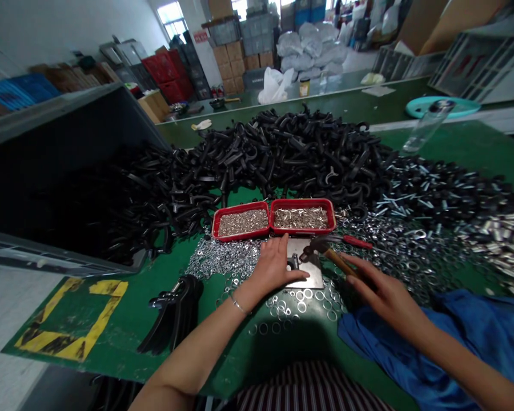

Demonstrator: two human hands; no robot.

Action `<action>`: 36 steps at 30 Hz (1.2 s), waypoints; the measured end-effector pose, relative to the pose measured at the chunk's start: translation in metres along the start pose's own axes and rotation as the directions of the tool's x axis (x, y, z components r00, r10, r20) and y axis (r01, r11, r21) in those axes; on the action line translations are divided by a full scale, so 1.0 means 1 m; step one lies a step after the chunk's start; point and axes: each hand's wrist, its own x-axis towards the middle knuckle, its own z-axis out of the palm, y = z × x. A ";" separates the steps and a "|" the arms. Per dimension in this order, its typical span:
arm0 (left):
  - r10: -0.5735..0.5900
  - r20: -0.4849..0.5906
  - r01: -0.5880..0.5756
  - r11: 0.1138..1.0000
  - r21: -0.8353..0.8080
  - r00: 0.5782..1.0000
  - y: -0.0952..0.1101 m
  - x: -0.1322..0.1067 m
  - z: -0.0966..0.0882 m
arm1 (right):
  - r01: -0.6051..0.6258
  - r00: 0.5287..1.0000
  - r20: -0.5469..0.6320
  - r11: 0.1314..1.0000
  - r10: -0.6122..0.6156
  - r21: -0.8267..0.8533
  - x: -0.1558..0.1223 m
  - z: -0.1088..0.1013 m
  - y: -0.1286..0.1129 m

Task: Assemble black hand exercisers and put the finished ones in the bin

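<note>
My right hand (374, 285) is wrapped round the wooden handle of a hammer (336, 261). The hammer's head is over a small metal plate (314, 277) on the green bench. My left hand (276, 264) rests at the plate's left side, its thumb and fingers around a small dark metal-looking part (293, 262); most of that part is hidden by the hand. Behind the plate stand two red trays, the left tray (241, 235) with tiny silvery pieces and the right tray (302, 231) with small pins. A red-handled screwdriver (357, 242) lies right of the hammer head.
Black curved parts (282, 142) are heaped behind the trays and spill from a grey crate (141, 128) at left. Metal rings (223, 257), screws (405, 188) and sleeves (508, 240) lie loose. Blue cloth (466, 337) is at right; several black parts (175, 314) stand front left.
</note>
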 end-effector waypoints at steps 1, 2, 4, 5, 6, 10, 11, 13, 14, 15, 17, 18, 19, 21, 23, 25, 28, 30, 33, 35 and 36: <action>-0.012 0.008 0.012 0.999 -0.039 1.000 0.000 -0.005 0.001 | 0.065 0.998 -0.011 0.997 -0.065 -0.035 0.000 -0.001 -0.006; -0.008 0.022 0.010 0.997 -0.076 1.000 0.000 -0.010 0.002 | 0.117 0.993 -0.003 0.991 -0.117 -0.067 0.001 0.000 -0.011; 0.007 0.040 -0.001 0.991 -0.134 0.999 -0.001 -0.016 0.007 | 0.163 0.986 0.057 0.976 -0.157 -0.142 0.006 0.004 -0.017; 0.009 0.044 -0.002 0.988 -0.155 0.999 -0.002 -0.017 0.010 | 0.167 0.983 0.100 0.971 -0.151 -0.173 0.009 0.006 -0.016; 0.007 0.048 0.001 0.986 -0.169 0.999 -0.003 -0.018 0.012 | 0.167 0.979 0.144 0.968 -0.141 -0.190 0.013 0.008 -0.014; 0.000 0.075 0.016 0.975 -0.221 0.997 -0.005 -0.019 0.008 | 0.152 0.980 0.147 0.979 -0.132 -0.135 0.027 0.010 0.007; -0.019 0.061 0.034 0.968 -0.247 0.998 -0.002 -0.021 0.005 | 0.158 0.985 0.093 0.976 -0.145 -0.149 0.030 0.010 0.011; -0.128 -0.021 0.115 0.940 -0.322 0.992 0.009 -0.027 -0.002 | 0.170 0.981 -0.055 0.960 -0.186 -0.224 0.033 0.010 0.013; -0.204 -0.082 0.161 0.918 -0.362 0.976 0.018 -0.031 -0.005 | 0.176 0.971 -0.114 0.954 -0.208 -0.243 0.034 0.012 0.010; -0.272 -0.146 0.196 0.897 -0.395 0.951 0.027 -0.034 -0.006 | 0.182 0.966 -0.145 0.958 -0.216 -0.221 0.035 0.016 0.004; -0.326 -0.257 0.203 0.889 -0.410 0.910 0.048 -0.039 -0.005 | 0.154 0.982 -0.110 0.988 -0.156 -0.025 0.041 0.028 -0.013; -0.298 -0.285 0.173 0.904 -0.392 0.911 0.056 -0.039 -0.004 | 0.104 0.993 -0.070 0.986 -0.095 0.128 0.046 0.036 -0.021; -0.244 -0.288 0.128 0.920 -0.369 0.926 0.063 -0.039 -0.002 | 0.034 0.999 -0.034 0.957 -0.026 0.287 0.051 0.044 -0.029; -0.130 -0.239 0.037 0.932 -0.360 0.962 0.066 -0.031 -0.002 | -0.084 0.995 -0.005 0.834 0.103 0.545 0.064 0.061 -0.038; -0.090 -0.204 0.000 0.915 -0.404 0.975 0.052 -0.016 -0.010 | -0.107 0.983 -0.035 0.727 0.178 0.679 0.078 0.073 -0.038; -0.146 -0.250 0.021 0.897 -0.441 0.957 0.022 0.009 -0.027 | -0.084 0.979 -0.071 0.700 0.189 0.709 0.088 0.080 -0.032; -0.315 -0.326 0.157 0.889 -0.430 0.891 -0.043 0.058 -0.061 | -0.073 0.971 -0.105 0.692 0.212 0.718 0.096 0.083 -0.021; -0.430 -0.301 0.289 0.863 -0.415 0.851 -0.083 0.095 -0.078 | -0.102 0.964 -0.083 0.643 0.251 0.759 0.097 0.083 -0.017; -0.467 -0.282 0.329 0.845 -0.423 0.838 -0.122 0.148 -0.087 | -0.159 0.943 -0.037 0.547 0.330 0.822 0.097 0.084 -0.014; -0.506 -0.272 0.353 0.816 -0.457 0.818 -0.132 0.181 -0.081 | -0.173 0.934 -0.022 0.504 0.356 0.846 0.098 0.086 -0.012; -0.537 -0.267 0.372 0.793 -0.482 0.800 -0.134 0.196 -0.075 | -0.172 0.935 -0.016 0.493 0.355 0.853 0.098 0.086 -0.010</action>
